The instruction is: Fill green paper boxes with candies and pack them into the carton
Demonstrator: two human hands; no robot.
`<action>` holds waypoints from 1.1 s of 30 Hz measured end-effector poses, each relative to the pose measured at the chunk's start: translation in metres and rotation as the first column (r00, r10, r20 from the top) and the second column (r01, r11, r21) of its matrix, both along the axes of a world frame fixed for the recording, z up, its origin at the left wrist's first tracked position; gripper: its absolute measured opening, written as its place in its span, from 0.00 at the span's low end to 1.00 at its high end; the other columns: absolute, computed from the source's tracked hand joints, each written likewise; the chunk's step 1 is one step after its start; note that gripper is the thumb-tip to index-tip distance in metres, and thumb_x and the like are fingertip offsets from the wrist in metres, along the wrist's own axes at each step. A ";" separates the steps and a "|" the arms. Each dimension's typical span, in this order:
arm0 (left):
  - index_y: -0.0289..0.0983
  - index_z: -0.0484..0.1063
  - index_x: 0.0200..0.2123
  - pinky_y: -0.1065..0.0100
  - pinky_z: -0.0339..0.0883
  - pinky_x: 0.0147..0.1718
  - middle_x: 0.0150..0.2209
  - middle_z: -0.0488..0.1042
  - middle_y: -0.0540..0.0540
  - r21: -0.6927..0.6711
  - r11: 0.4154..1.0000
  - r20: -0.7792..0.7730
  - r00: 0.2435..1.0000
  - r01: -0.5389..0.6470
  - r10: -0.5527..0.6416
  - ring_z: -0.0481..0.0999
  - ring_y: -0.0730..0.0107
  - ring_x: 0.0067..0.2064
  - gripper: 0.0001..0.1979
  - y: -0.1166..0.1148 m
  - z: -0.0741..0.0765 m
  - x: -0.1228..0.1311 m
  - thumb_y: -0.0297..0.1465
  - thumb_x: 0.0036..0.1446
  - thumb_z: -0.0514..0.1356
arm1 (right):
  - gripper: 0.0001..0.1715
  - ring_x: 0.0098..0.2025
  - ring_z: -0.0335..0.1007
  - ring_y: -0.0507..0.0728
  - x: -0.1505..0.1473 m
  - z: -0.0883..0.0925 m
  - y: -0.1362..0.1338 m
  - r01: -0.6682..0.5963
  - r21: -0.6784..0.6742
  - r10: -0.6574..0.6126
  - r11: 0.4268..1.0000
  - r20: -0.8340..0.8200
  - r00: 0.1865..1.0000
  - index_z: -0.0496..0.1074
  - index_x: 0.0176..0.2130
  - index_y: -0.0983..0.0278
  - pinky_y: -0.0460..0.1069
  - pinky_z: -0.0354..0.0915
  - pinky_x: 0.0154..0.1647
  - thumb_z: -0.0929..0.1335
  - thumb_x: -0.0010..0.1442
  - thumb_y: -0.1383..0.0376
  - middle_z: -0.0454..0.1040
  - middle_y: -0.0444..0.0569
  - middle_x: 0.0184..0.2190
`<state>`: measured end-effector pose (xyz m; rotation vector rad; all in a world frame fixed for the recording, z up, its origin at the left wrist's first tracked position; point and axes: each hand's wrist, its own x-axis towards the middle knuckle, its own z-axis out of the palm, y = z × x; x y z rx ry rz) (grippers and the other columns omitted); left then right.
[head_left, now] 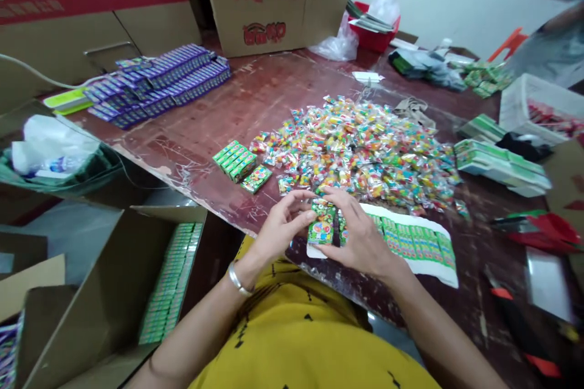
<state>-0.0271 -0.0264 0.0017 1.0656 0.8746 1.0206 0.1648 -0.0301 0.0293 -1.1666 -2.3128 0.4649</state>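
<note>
Between my two hands is a small green candy box point(322, 226) with bright printed fruit. My left hand point(288, 219) pinches its upper left side with thumb and fingers. Fingers of my right hand point(358, 234) curl round its right and lower edges. Under and beside my right hand runs a row of flat green printed cartons point(413, 242) on a white sheet point(449, 276). Just beyond lies a big heap of small clear-wrapped colourful candies point(365, 152). A stack of green candy boxes point(235, 160) stands left of the heap, with a single box point(257, 179) beside it.
Purple boxes point(159, 82) are piled at the back left. An open carton point(91, 292) holding rows of green boxes point(172, 279) stands below the table's left edge. Flat green cartons point(502, 164), a white bin point(524, 97) and an orange-and-black tool point(520, 322) are on the right.
</note>
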 end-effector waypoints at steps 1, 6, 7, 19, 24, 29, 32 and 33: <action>0.39 0.66 0.52 0.69 0.70 0.38 0.43 0.73 0.44 0.010 0.999 -0.034 0.999 0.042 -0.041 0.73 0.66 0.43 0.21 0.001 0.001 -0.004 0.35 0.56 0.64 | 0.44 0.68 0.50 0.63 0.001 0.001 -0.002 -0.023 -0.034 0.023 0.999 0.001 1.000 0.56 0.62 0.61 0.62 0.55 0.68 0.74 0.51 0.59 0.55 0.54 0.65; 0.39 0.70 0.51 0.64 0.71 0.43 0.48 0.74 0.43 -0.018 0.981 -0.214 0.958 0.191 -0.191 0.75 0.62 0.46 0.23 0.004 0.004 -0.025 0.34 0.52 0.67 | 0.57 0.64 0.57 0.62 0.012 -0.005 0.003 -0.205 -0.315 0.194 0.927 -0.066 0.979 0.50 0.66 0.55 0.58 0.65 0.60 0.76 0.47 0.51 0.56 0.52 0.65; 0.38 0.70 0.51 0.64 0.72 0.41 0.47 0.75 0.43 -0.057 0.985 -0.232 0.957 0.165 -0.174 0.75 0.62 0.44 0.23 0.003 0.003 -0.031 0.34 0.52 0.67 | 0.55 0.61 0.63 0.61 0.014 -0.009 0.008 -0.154 -0.339 0.129 0.928 -0.095 0.987 0.50 0.66 0.55 0.57 0.69 0.55 0.75 0.48 0.50 0.61 0.53 0.63; 0.34 0.74 0.43 0.68 0.73 0.39 0.37 0.78 0.46 -0.277 0.887 0.109 0.905 -0.370 0.411 0.79 0.68 0.34 0.18 -0.005 0.005 -0.104 0.27 0.46 0.68 | 0.15 0.46 0.72 0.58 -0.085 -0.046 0.118 -0.078 -0.130 0.123 0.988 0.386 0.914 0.69 0.49 0.62 0.50 0.64 0.42 0.65 0.61 0.70 0.72 0.53 0.47; 0.34 0.73 0.47 0.70 0.71 0.41 0.41 0.78 0.44 -0.237 0.912 0.086 0.928 -0.335 0.364 0.78 0.69 0.38 0.20 -0.004 -0.002 -0.094 0.28 0.49 0.67 | 0.12 0.42 0.73 0.60 -0.084 -0.048 0.125 -0.029 -0.116 0.073 0.993 0.397 0.915 0.71 0.44 0.62 0.51 0.64 0.38 0.69 0.59 0.63 0.71 0.53 0.45; 0.35 0.73 0.44 0.72 0.69 0.43 0.42 0.78 0.46 -0.038 0.917 -0.098 0.915 -0.397 0.392 0.76 0.71 0.40 0.15 -0.001 -0.019 -0.079 0.31 0.53 0.66 | 0.07 0.42 0.72 0.54 -0.050 -0.042 0.110 -0.064 -0.117 0.071 0.991 0.054 0.996 0.73 0.41 0.59 0.49 0.66 0.44 0.70 0.60 0.65 0.75 0.46 0.42; 0.36 0.71 0.47 0.68 0.69 0.45 0.43 0.78 0.45 0.035 0.950 -0.220 0.925 -0.309 0.309 0.77 0.67 0.43 0.16 -0.003 -0.023 -0.066 0.32 0.55 0.64 | 0.11 0.39 0.73 0.52 -0.026 -0.023 0.096 0.036 -0.155 -0.069 0.987 -0.208 0.976 0.74 0.44 0.59 0.48 0.68 0.40 0.70 0.60 0.62 0.77 0.45 0.39; 0.36 0.71 0.48 0.67 0.69 0.46 0.44 0.78 0.45 0.048 0.961 -0.246 0.929 -0.272 0.275 0.77 0.66 0.44 0.16 -0.003 -0.022 -0.061 0.32 0.56 0.63 | 0.13 0.38 0.73 0.52 -0.020 -0.014 0.091 0.076 -0.173 -0.122 0.982 -0.272 0.954 0.73 0.45 0.59 0.47 0.69 0.38 0.71 0.59 0.61 0.77 0.45 0.38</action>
